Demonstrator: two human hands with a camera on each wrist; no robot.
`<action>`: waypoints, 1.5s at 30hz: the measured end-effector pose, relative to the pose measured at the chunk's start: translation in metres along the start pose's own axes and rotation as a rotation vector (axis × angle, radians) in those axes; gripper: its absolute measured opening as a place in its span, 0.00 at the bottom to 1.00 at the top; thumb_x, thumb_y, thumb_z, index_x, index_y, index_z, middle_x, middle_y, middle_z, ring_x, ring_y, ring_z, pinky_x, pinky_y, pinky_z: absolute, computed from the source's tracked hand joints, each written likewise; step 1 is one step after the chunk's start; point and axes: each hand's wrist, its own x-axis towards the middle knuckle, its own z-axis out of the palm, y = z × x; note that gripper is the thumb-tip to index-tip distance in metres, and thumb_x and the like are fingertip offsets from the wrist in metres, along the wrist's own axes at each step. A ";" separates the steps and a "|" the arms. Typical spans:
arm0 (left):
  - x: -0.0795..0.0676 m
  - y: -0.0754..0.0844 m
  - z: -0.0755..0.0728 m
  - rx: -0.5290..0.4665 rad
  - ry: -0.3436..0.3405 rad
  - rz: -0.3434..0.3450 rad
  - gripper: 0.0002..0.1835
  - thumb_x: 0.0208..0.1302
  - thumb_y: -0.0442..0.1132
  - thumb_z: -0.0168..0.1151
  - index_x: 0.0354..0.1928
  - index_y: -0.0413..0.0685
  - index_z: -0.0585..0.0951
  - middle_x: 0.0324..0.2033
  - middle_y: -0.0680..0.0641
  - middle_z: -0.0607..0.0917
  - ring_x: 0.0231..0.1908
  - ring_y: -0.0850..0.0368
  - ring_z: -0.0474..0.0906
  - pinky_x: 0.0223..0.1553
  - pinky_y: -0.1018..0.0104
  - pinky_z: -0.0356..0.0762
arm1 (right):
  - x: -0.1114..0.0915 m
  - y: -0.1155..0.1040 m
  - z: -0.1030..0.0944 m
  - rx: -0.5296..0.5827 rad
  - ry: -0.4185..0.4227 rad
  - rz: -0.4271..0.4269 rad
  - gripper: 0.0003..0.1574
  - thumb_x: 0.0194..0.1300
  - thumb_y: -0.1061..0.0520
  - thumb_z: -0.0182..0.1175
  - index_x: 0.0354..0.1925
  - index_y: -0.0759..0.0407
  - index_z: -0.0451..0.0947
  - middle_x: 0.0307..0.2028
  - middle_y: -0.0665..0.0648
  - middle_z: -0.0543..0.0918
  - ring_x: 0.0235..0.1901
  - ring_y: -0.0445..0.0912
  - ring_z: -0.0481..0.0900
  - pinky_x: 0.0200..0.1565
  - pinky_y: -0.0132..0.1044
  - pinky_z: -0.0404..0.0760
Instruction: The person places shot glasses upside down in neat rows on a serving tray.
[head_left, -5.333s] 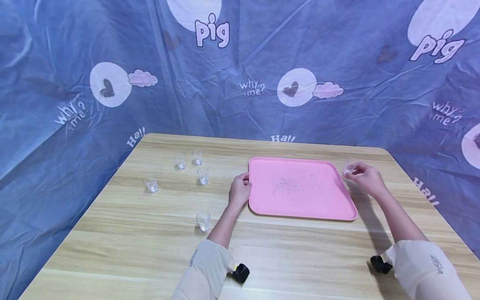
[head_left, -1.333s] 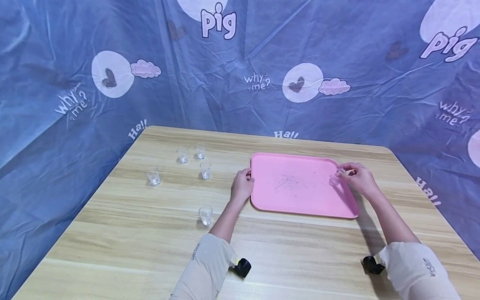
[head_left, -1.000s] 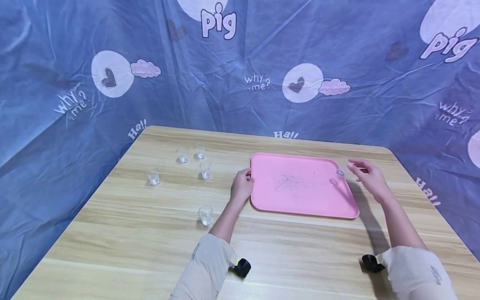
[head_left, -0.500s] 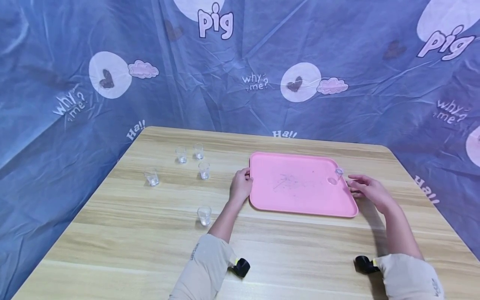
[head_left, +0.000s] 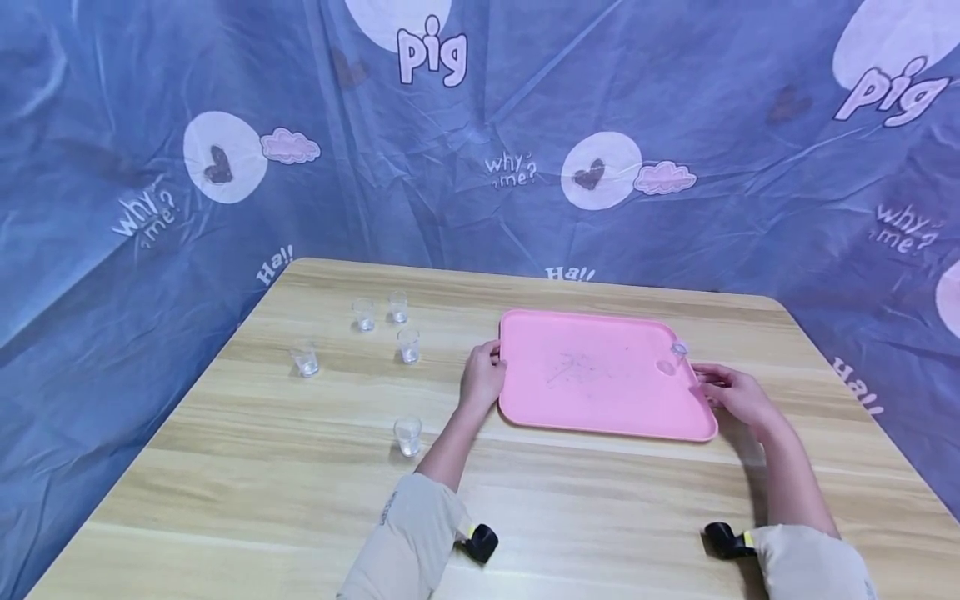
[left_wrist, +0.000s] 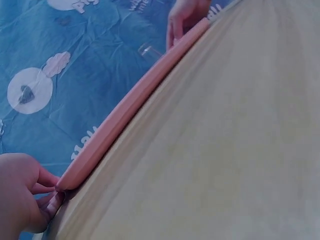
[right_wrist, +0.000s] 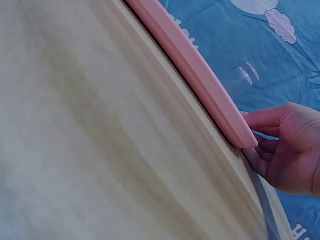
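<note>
A pink tray (head_left: 592, 375) lies on the wooden table. My left hand (head_left: 482, 379) pinches its left edge, thumb above and fingers below, as the left wrist view shows. At the opposite edge, my right hand (head_left: 738, 393) grips the rim, with its thumb on top and its other fingers tucked under (right_wrist: 292, 147). One small clear shot glass (head_left: 677, 352) stands upside down on the tray near the right edge, just ahead of my right hand. In the left wrist view this glass (left_wrist: 150, 51) shows faintly above the tray's rim.
Several clear shot glasses stand upright on the left of the table: a front one (head_left: 408, 437) near my left forearm, one at far left (head_left: 305, 358), and a small group (head_left: 408, 346) farther back. A blue printed cloth (head_left: 450, 208) hangs behind the table.
My right hand brought the shot glass from beyond the tray's right side, set it upside down on the tray and let go. It then moved nearer and took hold of the right edge.
</note>
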 end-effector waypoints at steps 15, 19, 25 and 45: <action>-0.032 0.073 -0.061 -0.154 -0.079 0.388 0.17 0.59 0.33 0.61 0.52 0.42 0.77 0.46 0.45 0.77 0.45 0.49 0.74 0.46 0.61 0.72 | 0.000 0.002 0.001 -0.009 0.004 0.017 0.28 0.66 0.65 0.48 0.59 0.81 0.57 0.42 0.64 0.74 0.31 0.33 0.72 0.33 0.28 0.75; -0.041 0.070 -0.099 -0.136 -0.167 0.495 0.18 0.58 0.34 0.63 0.51 0.42 0.77 0.46 0.47 0.78 0.45 0.54 0.74 0.47 0.64 0.72 | 0.000 0.002 0.001 -0.023 0.010 0.012 0.27 0.67 0.64 0.48 0.59 0.80 0.58 0.41 0.64 0.74 0.32 0.33 0.72 0.33 0.28 0.75; -0.041 0.031 -0.153 -0.032 -0.429 0.555 0.21 0.55 0.37 0.66 0.52 0.43 0.77 0.49 0.51 0.78 0.48 0.56 0.74 0.50 0.63 0.69 | 0.000 0.001 0.001 -0.031 0.016 0.007 0.27 0.67 0.64 0.48 0.59 0.81 0.58 0.42 0.67 0.74 0.31 0.34 0.72 0.32 0.29 0.74; -0.034 -0.055 -0.192 0.025 -0.819 0.372 0.32 0.52 0.41 0.69 0.59 0.40 0.71 0.55 0.45 0.74 0.53 0.45 0.68 0.54 0.52 0.63 | -0.002 0.003 0.000 0.009 0.026 0.013 0.28 0.67 0.63 0.49 0.59 0.80 0.59 0.40 0.63 0.75 0.30 0.34 0.73 0.33 0.29 0.75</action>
